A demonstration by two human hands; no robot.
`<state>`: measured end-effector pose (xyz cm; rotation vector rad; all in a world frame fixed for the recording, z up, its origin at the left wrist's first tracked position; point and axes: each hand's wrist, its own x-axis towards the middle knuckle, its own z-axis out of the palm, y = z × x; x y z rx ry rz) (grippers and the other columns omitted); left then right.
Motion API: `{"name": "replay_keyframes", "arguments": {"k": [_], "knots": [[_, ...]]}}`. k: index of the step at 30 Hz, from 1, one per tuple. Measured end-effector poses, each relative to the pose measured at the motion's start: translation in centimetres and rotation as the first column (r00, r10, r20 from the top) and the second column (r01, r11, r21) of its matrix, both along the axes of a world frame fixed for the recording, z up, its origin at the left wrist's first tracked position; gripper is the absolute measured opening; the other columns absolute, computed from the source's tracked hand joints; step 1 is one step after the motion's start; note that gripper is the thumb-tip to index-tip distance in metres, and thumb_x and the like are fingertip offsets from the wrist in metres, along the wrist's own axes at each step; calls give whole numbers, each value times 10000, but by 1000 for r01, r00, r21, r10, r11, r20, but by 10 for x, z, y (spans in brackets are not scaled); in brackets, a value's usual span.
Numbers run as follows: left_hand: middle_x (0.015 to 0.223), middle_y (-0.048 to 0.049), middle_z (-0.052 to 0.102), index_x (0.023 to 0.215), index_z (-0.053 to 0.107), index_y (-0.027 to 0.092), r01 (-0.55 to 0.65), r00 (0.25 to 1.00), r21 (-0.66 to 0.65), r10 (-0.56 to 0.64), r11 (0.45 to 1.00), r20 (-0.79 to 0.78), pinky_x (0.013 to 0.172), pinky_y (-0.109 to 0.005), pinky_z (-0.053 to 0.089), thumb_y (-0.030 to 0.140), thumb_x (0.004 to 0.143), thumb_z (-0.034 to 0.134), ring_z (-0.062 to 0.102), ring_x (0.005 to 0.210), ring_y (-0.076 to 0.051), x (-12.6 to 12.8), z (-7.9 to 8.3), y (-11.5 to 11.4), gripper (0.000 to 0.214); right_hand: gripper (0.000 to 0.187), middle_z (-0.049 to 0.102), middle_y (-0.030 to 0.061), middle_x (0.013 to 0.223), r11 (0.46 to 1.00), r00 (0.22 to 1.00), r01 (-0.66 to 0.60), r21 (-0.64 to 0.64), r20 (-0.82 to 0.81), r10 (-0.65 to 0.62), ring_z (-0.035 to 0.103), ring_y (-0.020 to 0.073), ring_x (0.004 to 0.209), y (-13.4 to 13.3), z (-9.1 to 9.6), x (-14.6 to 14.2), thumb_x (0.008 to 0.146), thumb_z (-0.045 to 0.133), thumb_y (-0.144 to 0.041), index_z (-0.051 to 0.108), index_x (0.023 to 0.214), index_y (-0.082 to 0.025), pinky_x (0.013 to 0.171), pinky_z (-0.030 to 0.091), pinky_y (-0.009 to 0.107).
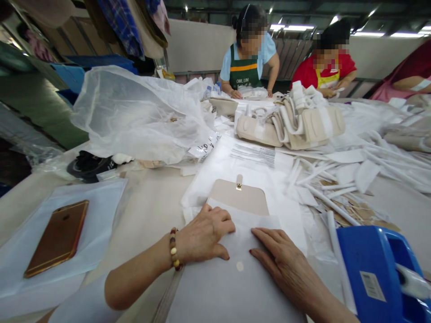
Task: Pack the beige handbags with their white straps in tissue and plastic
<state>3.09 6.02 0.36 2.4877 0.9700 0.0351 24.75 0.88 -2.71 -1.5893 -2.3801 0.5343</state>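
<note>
A beige panel (249,197) with rounded corners was laid flat near the middle of the worktable (151,197), its near part covered by a translucent white sheet (208,287). A gold-coloured clasp (239,185) was set at the panel's far edge, and a pale round spot (239,266) was seen on the sheet between the hands. The sheet was touched from above by both hands: the left hand (205,233) was rested with its fingers loosely bent and its thumb spread apart; the right hand (286,260) was laid with its fingers extended, unclosed. A beaded bracelet (173,249) was worn on the left wrist. Beneath the panel, white wrapping (205,175) was spread, printed with lines too small to be read.

To the left, a gold-coloured phone (57,237) was placed on pale sheeting (107,206); to the right, a blue tape dispenser (373,269) was stood near scattered white strips (332,211). Farther off, beige bag parts (323,125) were piled beside a large clear plastic bag (144,112). Beyond them, small items were handled by a co-worker in a green apron (244,74) and another in red (305,74).
</note>
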Motion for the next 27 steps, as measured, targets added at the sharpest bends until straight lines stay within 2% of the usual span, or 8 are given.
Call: {"name": "replay_keyframes", "arguments": {"k": [3,5,9,14,19,27], "knots": [[1106,-99,537,1069,505,165,-23,1000,-16,22,1000,-15,859,-404,320,450,605,750,470,1028,-261,-3,-3,4,597,372,616,67,1096,1000,1000,9,0,12,-9,546,218,987,3,-2,5,813,531,-378,549,1143,-208,847,468,401],[1099,-101,533,1070,504,165,-16,999,-56,14,998,-39,864,-418,326,508,635,702,468,1031,-272,-4,-3,7,587,411,605,75,1113,1000,999,22,9,27,-22,541,233,1007,3,-6,8,801,531,-427,539,1159,-223,853,458,427],[1062,-90,530,1052,511,174,-12,998,-101,6,995,-61,848,-420,349,570,661,638,477,993,-272,-2,-4,12,571,463,577,92,1148,999,999,42,2,-4,-42,533,228,1030,2,-15,12,802,506,-473,513,1194,-227,864,457,408],[949,-84,529,955,531,141,-39,993,-111,26,993,-113,787,-387,392,601,562,693,495,889,-263,-1,-5,16,627,483,562,93,1138,991,994,103,-80,-31,-106,539,235,997,3,-15,14,764,542,-494,530,1178,-246,853,464,403],[877,-60,518,825,524,148,2,994,-123,-16,992,-105,724,-337,409,594,480,743,497,835,-246,0,-5,20,605,455,568,64,1104,984,992,106,-141,-46,-113,547,226,947,6,-8,13,713,594,-508,558,1107,-283,820,465,390],[809,-26,511,784,504,156,-13,987,-171,-14,985,-160,643,-294,379,583,438,767,505,767,-216,4,-3,22,609,378,615,21,928,944,985,158,-290,-24,-172,541,226,853,11,-3,7,640,671,-467,588,955,-276,744,452,368]]}}
